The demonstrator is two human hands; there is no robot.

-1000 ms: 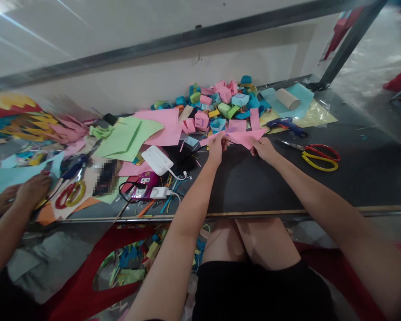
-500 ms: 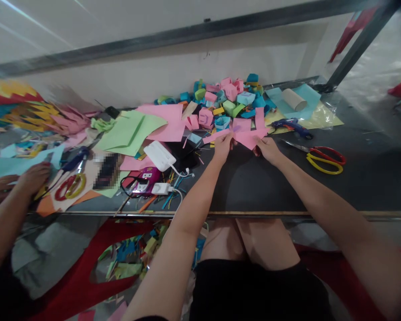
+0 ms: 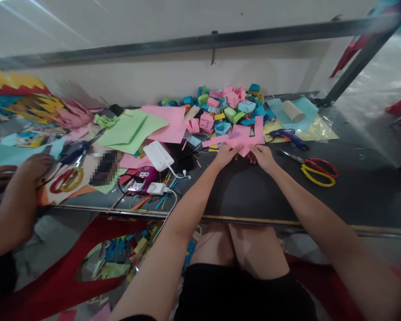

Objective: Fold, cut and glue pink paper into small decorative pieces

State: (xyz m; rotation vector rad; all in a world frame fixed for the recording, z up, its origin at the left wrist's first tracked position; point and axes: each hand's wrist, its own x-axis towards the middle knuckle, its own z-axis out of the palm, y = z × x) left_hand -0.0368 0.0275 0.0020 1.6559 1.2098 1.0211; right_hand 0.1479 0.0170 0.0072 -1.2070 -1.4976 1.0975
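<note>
Both of my hands hold a folded piece of pink paper (image 3: 243, 141) low over the black table (image 3: 254, 191). My left hand (image 3: 226, 155) grips its left side with the fingers pinched on the paper. On the right side, my right hand (image 3: 262, 156) pinches the same piece. A pile of small folded paper boxes (image 3: 232, 104) in pink, blue and green lies just behind the paper.
Red-and-yellow scissors (image 3: 316, 169) and a blue glue gun (image 3: 289, 136) lie to the right, with a cardboard roll (image 3: 293, 111) behind. Green and pink sheets (image 3: 137, 127), a white charger (image 3: 158, 156) and cables sit to the left. Another person's hand (image 3: 33, 167) rests far left beside more scissors (image 3: 65, 179).
My hands have lowered the pink paper toward the table and brought it closer together. The other person's arm at the left has shifted a little.
</note>
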